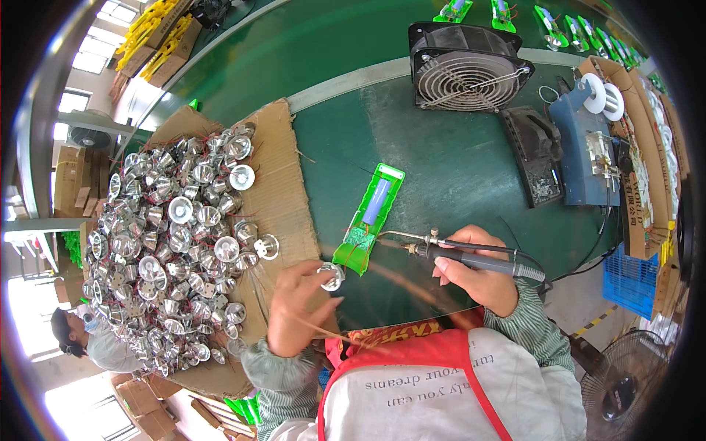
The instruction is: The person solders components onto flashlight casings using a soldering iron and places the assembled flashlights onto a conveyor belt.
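Note:
In my left hand (293, 305), a small silvery lamp reflector (331, 276) is pinched between fingertips and thumb, beside the lower end of a green plastic housing (356, 259). Lying slanted on the bench, that housing holds a blue cylindrical battery cell (377, 202) and a green circuit board (360, 235) with thin red wires. My right hand (482, 273) is wrapped round a grey soldering iron (478, 260), whose tip points left toward the board. A thin curved metal tube (401, 234) runs along the iron. Whether the tip touches anything is too small to tell.
Many reflectors (180, 209) are heaped on cardboard (276, 169) at left. Across the green bench stand a black fan (463, 77), a dark stand (533, 154) and a blue box with solder spools (588, 147). More green housings (551, 29) line the far side.

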The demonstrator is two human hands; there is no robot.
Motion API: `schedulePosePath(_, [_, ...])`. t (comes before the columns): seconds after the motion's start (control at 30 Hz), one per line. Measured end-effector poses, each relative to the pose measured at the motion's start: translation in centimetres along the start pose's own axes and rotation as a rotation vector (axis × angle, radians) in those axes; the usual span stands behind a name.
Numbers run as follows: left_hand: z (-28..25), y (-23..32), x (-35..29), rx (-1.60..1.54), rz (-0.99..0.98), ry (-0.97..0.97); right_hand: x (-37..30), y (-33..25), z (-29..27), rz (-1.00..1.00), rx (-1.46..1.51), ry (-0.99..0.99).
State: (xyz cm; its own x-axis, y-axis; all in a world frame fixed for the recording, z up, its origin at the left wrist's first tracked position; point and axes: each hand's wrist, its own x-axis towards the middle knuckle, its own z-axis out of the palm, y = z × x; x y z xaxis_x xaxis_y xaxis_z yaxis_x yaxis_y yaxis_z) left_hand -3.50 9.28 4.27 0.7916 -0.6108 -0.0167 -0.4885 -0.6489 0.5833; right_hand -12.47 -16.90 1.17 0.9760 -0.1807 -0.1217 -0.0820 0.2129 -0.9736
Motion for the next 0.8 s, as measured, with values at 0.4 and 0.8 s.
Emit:
schedulePosePath(0.4, [3.9,0.7,0.7,0.371,0.351,0.05,-0.4,0.0,-0.2,0.02,0.024,0.05])
schedulePosePath(0.8, [3.7,0.7,0.5,0.602,0.479,-0.099,-0.2,0.0,-0.1,0.028,0.048,0.016])
